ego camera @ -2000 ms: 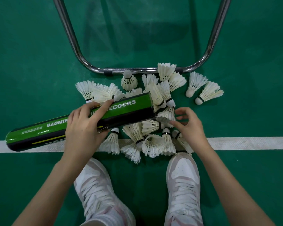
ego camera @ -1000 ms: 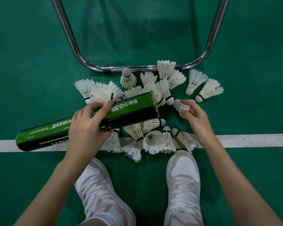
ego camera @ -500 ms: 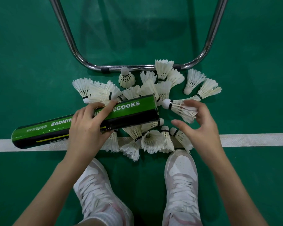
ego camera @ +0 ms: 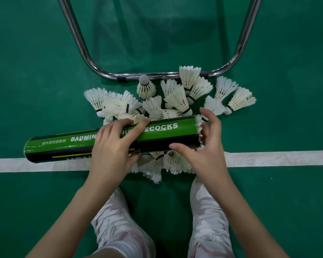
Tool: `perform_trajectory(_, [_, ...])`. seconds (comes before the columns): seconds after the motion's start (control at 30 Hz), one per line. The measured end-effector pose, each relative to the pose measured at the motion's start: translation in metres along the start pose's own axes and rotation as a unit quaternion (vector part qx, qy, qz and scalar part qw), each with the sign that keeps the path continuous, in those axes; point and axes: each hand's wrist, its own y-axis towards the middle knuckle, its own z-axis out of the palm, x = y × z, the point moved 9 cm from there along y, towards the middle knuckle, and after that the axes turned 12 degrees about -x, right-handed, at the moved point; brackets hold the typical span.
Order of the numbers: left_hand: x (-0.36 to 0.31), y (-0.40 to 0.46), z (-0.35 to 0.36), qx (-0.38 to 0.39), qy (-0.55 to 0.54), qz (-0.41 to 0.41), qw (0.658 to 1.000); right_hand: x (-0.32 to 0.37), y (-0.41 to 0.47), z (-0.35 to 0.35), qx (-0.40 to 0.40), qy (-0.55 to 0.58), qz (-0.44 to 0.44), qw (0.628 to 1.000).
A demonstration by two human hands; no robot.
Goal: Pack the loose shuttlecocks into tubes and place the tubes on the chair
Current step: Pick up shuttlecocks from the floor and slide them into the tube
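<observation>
A green and black shuttlecock tube [ego camera: 166, 132] lies almost level above the floor, open end to the right. My left hand [ego camera: 110, 146] grips it round the middle. A white shuttlecock [ego camera: 199, 125] sits in the tube's mouth with only its feather rim showing. My right hand [ego camera: 210, 146] is cupped over that end, fingers and thumb curled round the feathers. Several loose white shuttlecocks [ego camera: 179, 101] lie in a pile on the floor behind and under the tube.
The chrome tube frame of a chair [ego camera: 157, 75] rests on the green court floor just beyond the pile. A white court line [ego camera: 278, 158] runs across under the tube. My two white shoes [ego camera: 209, 220] stand below my hands.
My right hand picked a shuttlecock from the pile, turned it cork-first toward the tube and pushed it into the open end. My left hand kept hold of the tube.
</observation>
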Motion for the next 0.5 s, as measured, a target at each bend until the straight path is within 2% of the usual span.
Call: perform_trajectory(0.5, [0.0003, -0.0003, -0.0011, 0.003, -0.007, -0.007, 1.000, 0.0030, -0.0049, 0.0013, -0.023, 0.044, 0.036, 0.998])
